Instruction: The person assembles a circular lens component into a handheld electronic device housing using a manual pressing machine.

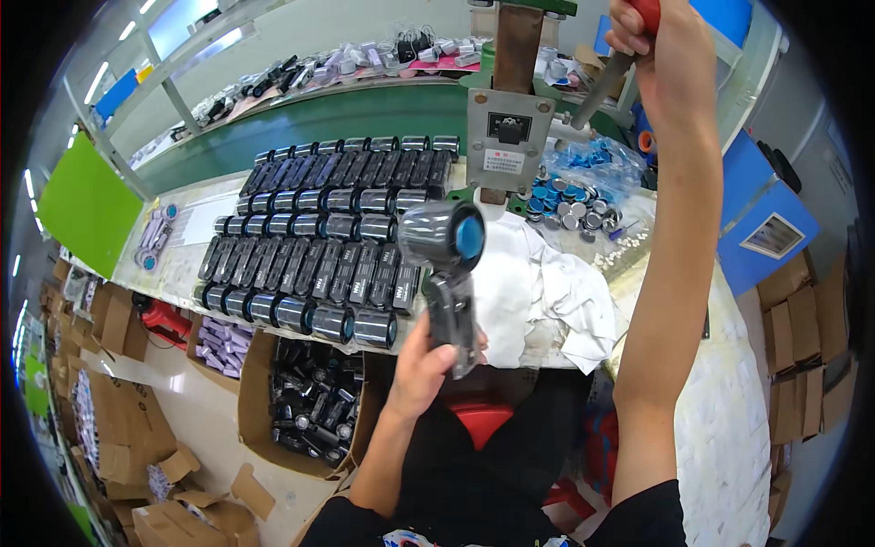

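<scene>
My left hand (421, 369) is closed around the handle of a black handheld fan (439, 239) with a round, blue-centred end on its barrel. The fan is upright in front of the hand press (509, 114), over a white cloth (538, 296). Raised at the upper right, my right hand (670, 55) grips the red-knobbed end of the press's metal lever (603, 89). Left of the held fan, similar black fans (333, 271) lie in two rows on the table. Small round blue and silver caps (572, 205) are heaped right of the press.
Below the table's left edge stands a cardboard box (258, 401) of black parts, beside a box of lilac parts (221, 345). A green conveyor belt (355, 118) runs behind the table. Lilac fans (157, 235) lie at the far left. White bits (620, 251) are scattered at right.
</scene>
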### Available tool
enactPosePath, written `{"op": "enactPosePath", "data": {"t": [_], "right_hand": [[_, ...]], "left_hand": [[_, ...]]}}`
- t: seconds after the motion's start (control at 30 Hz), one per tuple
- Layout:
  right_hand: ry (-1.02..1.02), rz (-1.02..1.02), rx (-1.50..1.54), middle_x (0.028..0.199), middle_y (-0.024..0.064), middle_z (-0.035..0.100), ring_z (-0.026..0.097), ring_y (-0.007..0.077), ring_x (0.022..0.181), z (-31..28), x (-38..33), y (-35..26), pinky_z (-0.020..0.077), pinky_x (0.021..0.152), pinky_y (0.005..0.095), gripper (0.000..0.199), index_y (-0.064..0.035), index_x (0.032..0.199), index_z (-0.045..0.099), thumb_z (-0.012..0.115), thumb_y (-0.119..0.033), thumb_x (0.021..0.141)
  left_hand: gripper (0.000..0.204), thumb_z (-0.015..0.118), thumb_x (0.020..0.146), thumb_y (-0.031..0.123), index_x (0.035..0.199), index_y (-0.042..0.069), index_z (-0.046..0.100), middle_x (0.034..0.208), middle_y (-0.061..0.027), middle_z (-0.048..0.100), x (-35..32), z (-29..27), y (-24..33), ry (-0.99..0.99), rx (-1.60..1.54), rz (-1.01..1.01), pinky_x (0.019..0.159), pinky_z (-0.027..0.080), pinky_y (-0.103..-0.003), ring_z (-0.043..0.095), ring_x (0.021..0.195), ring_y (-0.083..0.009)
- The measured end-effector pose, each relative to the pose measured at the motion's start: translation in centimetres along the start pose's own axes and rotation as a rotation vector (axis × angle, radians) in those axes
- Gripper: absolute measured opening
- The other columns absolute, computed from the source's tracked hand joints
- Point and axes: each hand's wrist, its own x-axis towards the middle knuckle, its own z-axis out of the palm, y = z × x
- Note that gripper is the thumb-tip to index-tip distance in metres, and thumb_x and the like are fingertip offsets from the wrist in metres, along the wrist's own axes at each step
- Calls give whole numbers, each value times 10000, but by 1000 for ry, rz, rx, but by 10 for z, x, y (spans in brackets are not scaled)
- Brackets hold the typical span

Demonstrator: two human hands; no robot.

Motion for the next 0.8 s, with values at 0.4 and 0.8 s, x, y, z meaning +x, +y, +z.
{"op": "enactPosePath", "data": {"t": [0.4,0.8], "right_hand": [[91,-55,-40,499,-40,390,297,43,369,11,-4,3,240,375,195,345,-101,702,487,506,-345,945],[-180,-105,-66,594,-21,384,283,42,490,-23,12,11,263,522,206,287,-43,784,518,521,-282,943]], "left_hand": [[268,546,909,198,1115,64,439,834,-53,579,18,-60,69,492,495,172,493,412,-192,558,630,-92],[300,665,853,170,1081,11,553,896,-10,579,144,-120,121,228,650,183,674,497,-235,526,785,-69]]}}
